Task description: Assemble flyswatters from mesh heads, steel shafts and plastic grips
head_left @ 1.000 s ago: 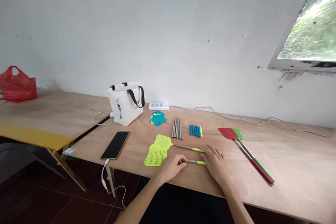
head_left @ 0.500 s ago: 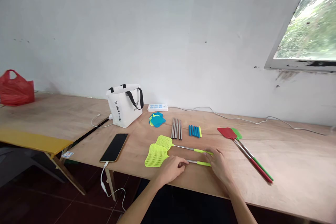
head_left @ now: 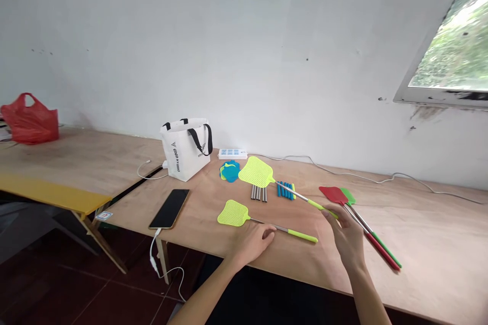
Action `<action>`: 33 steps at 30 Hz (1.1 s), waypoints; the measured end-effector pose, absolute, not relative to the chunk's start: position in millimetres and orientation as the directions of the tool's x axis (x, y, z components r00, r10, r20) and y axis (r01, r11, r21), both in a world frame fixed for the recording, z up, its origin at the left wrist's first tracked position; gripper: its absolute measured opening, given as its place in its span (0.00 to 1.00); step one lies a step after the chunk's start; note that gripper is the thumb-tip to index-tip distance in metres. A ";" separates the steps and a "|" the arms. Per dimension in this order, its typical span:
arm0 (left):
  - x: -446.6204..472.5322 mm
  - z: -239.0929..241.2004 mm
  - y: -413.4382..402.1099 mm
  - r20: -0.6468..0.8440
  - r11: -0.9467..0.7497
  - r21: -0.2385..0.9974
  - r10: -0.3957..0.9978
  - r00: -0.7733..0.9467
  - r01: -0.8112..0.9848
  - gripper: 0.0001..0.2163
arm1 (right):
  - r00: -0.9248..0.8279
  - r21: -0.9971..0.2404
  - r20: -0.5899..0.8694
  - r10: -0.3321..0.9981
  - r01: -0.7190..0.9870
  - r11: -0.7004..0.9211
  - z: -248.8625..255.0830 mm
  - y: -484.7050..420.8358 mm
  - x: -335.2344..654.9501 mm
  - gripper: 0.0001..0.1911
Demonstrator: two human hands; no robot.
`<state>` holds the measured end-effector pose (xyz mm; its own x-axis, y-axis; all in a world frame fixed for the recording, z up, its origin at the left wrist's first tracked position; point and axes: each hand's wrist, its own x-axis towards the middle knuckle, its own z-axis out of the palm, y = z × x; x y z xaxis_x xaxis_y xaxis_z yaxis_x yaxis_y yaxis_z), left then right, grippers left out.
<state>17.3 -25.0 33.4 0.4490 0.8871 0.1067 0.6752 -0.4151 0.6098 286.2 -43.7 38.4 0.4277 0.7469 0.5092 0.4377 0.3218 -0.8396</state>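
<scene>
My right hand (head_left: 346, 233) is closed around the handle of a yellow-green fly swatter (head_left: 256, 172). That swatter is raised and tilted, its mesh head up to the left above the table. My left hand (head_left: 252, 242) rests near the table's front edge, thumb and forefinger apart, fingertips touching the metal shaft of a second yellow-green fly swatter (head_left: 233, 213), which lies flat. Behind the raised swatter are metal tubes (head_left: 259, 194), partly covered, and several blue grips (head_left: 285, 190) with a yellow one. Blue and yellow swatter heads (head_left: 230, 171) are stacked farther back.
On the right lie a red fly swatter (head_left: 333, 195) and a green one (head_left: 348, 196). A phone (head_left: 170, 208) on a cable, a white bag (head_left: 186, 155) and a power strip (head_left: 232, 154) stand left and back. A red plastic bag (head_left: 31, 122) sits far left.
My right hand has lifted one yellow-green fly swatter off the table and moved it right and up. My left hand stays by the other swatter, which has turned slightly. The view has shifted a little.
</scene>
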 end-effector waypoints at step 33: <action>67.9 30.3 -20.5 0.022 -0.556 0.247 0.822 0.569 0.794 0.27 | 0.430 -0.812 0.571 0.699 0.418 0.407 48.8 -52.1 274.0 0.17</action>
<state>67.9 -20.5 30.3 0.5688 0.8222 0.0215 0.7938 -0.5557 0.2470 274.0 -52.1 48.8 0.4303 0.6990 0.5712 0.4180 0.4065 -0.8124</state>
